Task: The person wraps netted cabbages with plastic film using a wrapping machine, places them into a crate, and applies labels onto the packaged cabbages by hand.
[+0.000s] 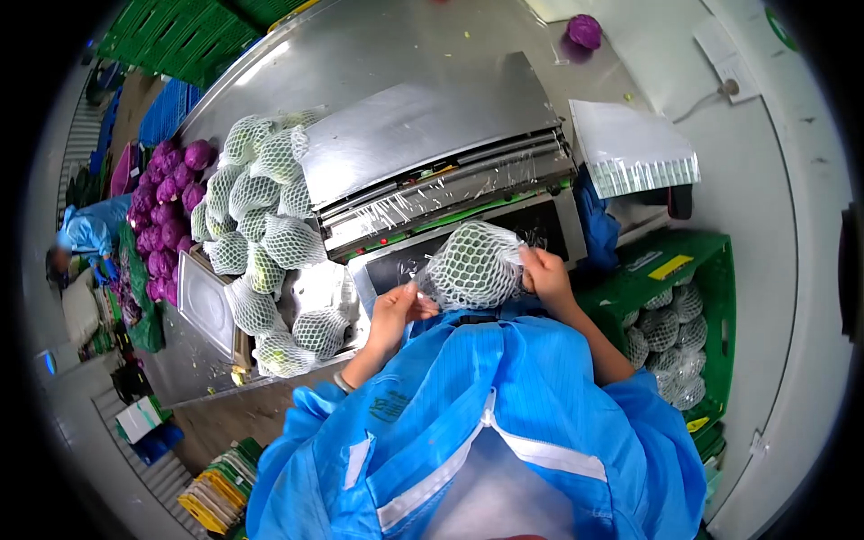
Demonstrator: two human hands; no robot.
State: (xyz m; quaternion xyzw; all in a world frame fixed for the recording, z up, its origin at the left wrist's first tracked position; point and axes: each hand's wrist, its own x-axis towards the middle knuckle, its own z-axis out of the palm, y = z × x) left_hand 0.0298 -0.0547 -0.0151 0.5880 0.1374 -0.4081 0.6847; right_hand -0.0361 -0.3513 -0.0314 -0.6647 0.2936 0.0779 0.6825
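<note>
Close to my body, over the front plate of a film-wrapping machine [432, 139], is a pale green cabbage [475, 268] in a white foam net. Clear plastic film stretches out from both sides of it. My left hand [398, 313] is closed on the film at the cabbage's lower left. On the other side, my right hand [546, 277] pinches the film at the upper right. Some of the fingertips are hard to make out against the shiny film.
Many netted cabbages [256, 193] are heaped left of the machine, beside piled purple cabbages [162, 211]. A green crate [720, 315] at right holds wrapped ones. One purple cabbage [584, 31] sits at the far right. A label sheet [630, 139] hangs right of the machine. Another person [94, 225] is far left.
</note>
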